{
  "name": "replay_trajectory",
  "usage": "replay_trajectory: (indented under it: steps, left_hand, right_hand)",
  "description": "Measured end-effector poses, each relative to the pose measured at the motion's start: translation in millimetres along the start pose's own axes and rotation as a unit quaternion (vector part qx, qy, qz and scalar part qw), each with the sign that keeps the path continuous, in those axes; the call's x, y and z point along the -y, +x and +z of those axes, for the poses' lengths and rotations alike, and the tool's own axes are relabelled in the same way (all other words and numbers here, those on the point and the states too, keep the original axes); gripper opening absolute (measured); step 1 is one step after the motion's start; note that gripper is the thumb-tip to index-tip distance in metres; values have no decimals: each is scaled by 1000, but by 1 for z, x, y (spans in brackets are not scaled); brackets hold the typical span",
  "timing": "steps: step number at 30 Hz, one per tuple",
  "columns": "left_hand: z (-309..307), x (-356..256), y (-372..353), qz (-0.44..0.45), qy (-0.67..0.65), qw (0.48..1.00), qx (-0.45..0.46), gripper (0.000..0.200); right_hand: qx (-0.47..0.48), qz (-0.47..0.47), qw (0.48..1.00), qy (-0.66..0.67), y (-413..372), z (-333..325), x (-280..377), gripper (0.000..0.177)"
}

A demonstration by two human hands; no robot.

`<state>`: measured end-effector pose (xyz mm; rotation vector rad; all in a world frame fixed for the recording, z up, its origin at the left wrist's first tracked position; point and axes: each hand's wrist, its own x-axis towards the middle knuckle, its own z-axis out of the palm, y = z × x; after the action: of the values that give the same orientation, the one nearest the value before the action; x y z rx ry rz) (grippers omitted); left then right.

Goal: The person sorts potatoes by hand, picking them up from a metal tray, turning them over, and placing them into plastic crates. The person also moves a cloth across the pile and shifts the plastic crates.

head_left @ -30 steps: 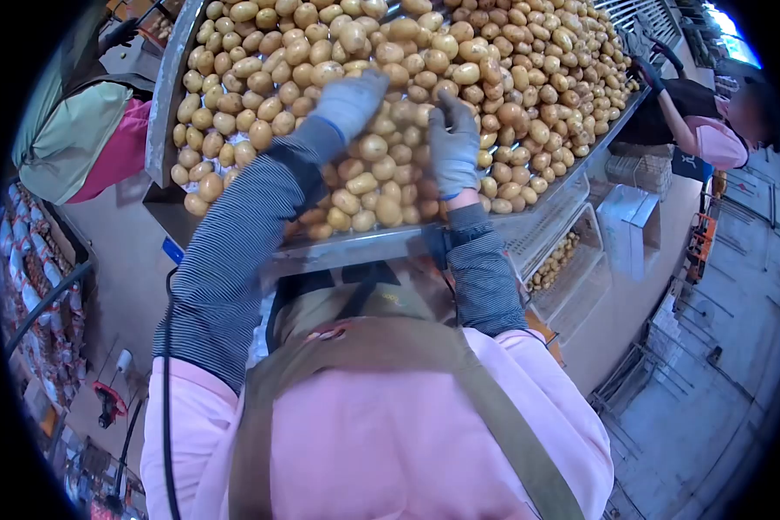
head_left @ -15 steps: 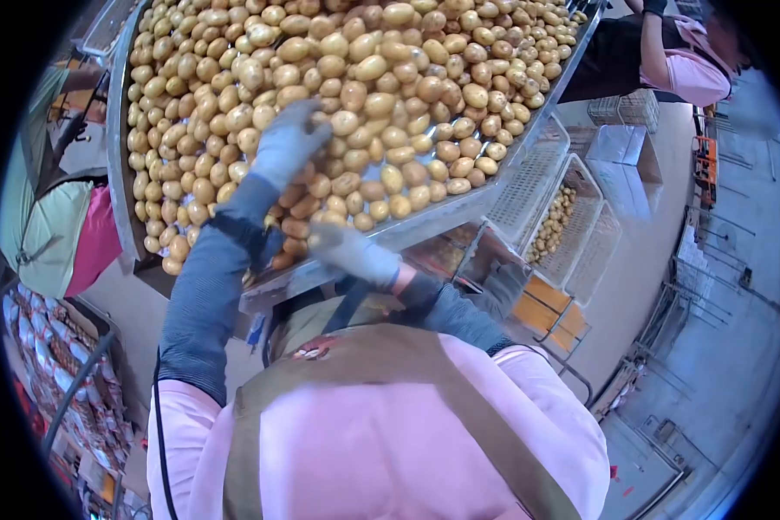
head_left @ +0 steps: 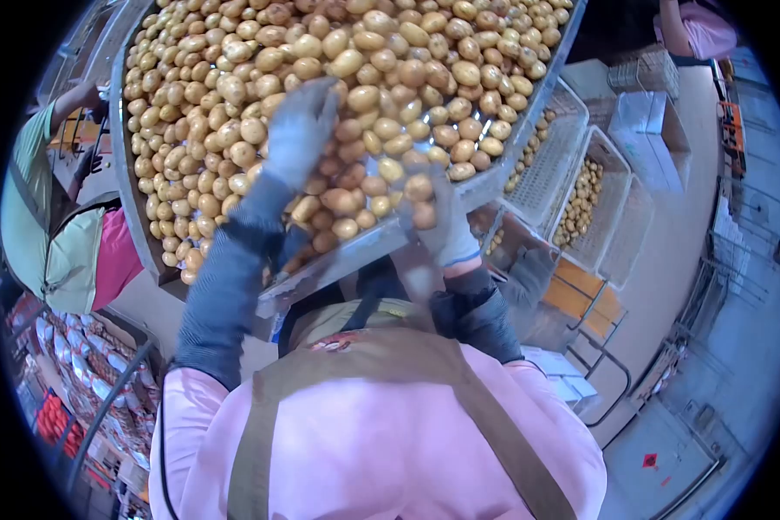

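Head camera shows potatoes [head_left: 253, 130] heaped across a metal-rimmed tray [head_left: 355, 258]. The gloved left hand [head_left: 301, 137] lies over the heap, its fingers loosely spread against the potatoes. At the near rim, the gloved right hand [head_left: 445, 224] is blurred, with potatoes just beside it; whether it grips any cannot be told. More potatoes lie in a plastic crate [head_left: 603, 224] right of the tray.

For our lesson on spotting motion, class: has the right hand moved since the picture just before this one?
Yes. The right hand has moved rightward along the front rim of the metal tray, toward its right-hand end.
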<state>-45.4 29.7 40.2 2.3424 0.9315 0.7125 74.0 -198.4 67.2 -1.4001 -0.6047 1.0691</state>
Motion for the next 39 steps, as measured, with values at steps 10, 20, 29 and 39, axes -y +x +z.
replay_trajectory:
  steps: [10, 20, 29, 39]
  left_hand:
    - [17, -46, -46, -79, -222, 971, 46, 28]
    - [-39, -36, -154, -219, -244, 940, 97, 25]
    - [-55, -31, -212, -277, -254, 924, 70, 27]
    - [-59, -25, -238, -318, -228, 919, 49, 25]
  right_hand:
    - [-23, -184, 884, -429, -4, -24, 23, 69]
    - [5, 84, 982, 171, -34, -31, 29, 49]
    - [-351, 163, 921, 53, 2, -251, -2, 44]
    - [-199, 274, 941, 10, -66, -177, -55, 32]
